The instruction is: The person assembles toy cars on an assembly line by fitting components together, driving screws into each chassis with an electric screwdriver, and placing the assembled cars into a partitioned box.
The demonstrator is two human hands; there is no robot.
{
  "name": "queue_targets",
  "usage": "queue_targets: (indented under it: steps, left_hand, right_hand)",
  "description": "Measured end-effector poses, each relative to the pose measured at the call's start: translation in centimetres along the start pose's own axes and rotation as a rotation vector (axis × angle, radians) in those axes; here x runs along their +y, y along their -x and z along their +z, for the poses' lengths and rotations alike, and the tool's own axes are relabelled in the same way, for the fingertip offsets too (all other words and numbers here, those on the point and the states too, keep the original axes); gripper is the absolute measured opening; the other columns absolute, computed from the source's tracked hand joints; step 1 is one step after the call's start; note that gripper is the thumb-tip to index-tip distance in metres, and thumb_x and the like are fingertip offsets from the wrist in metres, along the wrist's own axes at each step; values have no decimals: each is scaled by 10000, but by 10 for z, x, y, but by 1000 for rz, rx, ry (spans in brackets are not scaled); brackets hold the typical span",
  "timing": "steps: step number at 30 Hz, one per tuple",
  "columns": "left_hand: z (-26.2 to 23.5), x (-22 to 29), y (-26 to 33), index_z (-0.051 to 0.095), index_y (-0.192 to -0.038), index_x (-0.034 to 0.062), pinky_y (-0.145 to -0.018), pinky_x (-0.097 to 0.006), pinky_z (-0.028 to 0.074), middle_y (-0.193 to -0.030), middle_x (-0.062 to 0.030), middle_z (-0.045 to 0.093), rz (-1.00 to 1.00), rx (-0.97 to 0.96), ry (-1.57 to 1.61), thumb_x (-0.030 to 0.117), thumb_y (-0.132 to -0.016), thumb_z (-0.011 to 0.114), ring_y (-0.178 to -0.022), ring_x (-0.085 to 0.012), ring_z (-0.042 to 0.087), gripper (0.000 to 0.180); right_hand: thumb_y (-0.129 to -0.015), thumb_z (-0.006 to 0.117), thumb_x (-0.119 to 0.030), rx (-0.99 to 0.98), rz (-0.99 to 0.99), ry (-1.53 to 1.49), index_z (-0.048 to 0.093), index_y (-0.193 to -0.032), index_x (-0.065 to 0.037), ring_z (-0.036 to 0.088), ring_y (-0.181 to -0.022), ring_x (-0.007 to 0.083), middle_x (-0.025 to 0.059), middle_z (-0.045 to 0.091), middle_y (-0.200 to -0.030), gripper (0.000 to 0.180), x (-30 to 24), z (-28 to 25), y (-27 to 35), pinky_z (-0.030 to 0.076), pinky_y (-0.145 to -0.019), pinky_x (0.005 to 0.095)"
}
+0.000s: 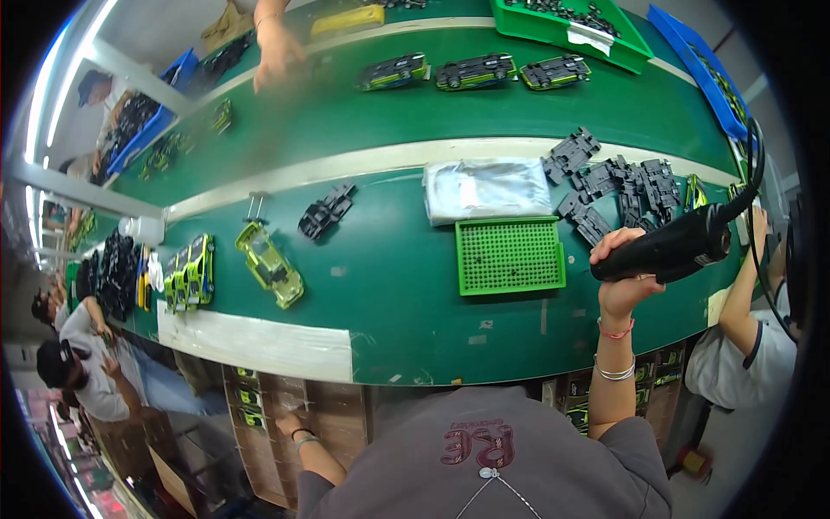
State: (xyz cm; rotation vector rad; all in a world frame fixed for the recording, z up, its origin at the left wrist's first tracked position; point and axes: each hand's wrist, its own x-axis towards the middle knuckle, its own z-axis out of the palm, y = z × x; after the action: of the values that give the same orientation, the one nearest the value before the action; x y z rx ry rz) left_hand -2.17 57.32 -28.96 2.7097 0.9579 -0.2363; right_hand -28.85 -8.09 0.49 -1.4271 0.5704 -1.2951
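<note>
A black corded electric screwdriver (666,246) lies almost level in my right hand (627,259), raised over the right side of the green bench, fingers wrapped round its body. My left hand (292,424) is below the bench's front edge, over a brown compartment box (324,424) with several green toy cars; its fingers look apart, with nothing seen in them. On the bench, a yellow-green toy car body (270,264) lies apart from a black car chassis (328,210). Next to the body is a small metal axle piece (256,208).
A green perforated tray (510,256) sits before a clear plastic bag (488,190). Black chassis (640,186) are heaped right; finished-looking cars (190,272) stand left. Beyond a white rail, upturned cars (475,71) lie on the green belt, near another person's hand (278,54). People sit both sides.
</note>
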Motion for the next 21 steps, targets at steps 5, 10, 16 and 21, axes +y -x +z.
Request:
queue_targets:
  steps: [5, 10, 16, 21]
  left_hand:
    - [-96, 54, 31, 523, -1026, -9, -793, -472, 450, -957, -219, 583, 161, 905, 92, 185, -760, 640, -882, -374, 566, 350]
    - [-258, 274, 123, 496, -1089, -82, -876, -374, 450, -1086, -192, 548, 1007, 1038, 824, 102, -873, 554, -995, -264, 541, 290]
    - [-221, 533, 374, 564, -1020, 34, -945, -387, 376, -1144, -181, 552, 2178, -18, 489, 123, -782, 646, -1102, -328, 500, 267]
    - [-114, 660, 440, 502, -1023, 22, -898, -417, 394, -1069, -174, 522, 2467, -167, 237, 190, -736, 692, -1028, -353, 479, 383]
  right_hand:
    - [-653, 322, -866, -57, 54, -43, 451, -816, -10, 489, -553, 159, 78, 473, -660, 880, 4, -2, -1, 424, -518, 267]
    - [-630, 327, -880, -34, 129, -70, 450, -819, -5, 489, -575, 157, 79, 473, -680, 904, -1, 1, 1, 422, -531, 265]
    - [-606, 325, -896, -58, 72, -11, 453, -793, -1, 496, -554, 156, 75, 484, -661, 923, 1, -7, 2, 422, -518, 256]
    - [-651, 415, -834, -111, 52, -157, 467, -802, -23, 490, -555, 142, 46, 485, -635, 827, 0, -4, -2, 410, -546, 252]
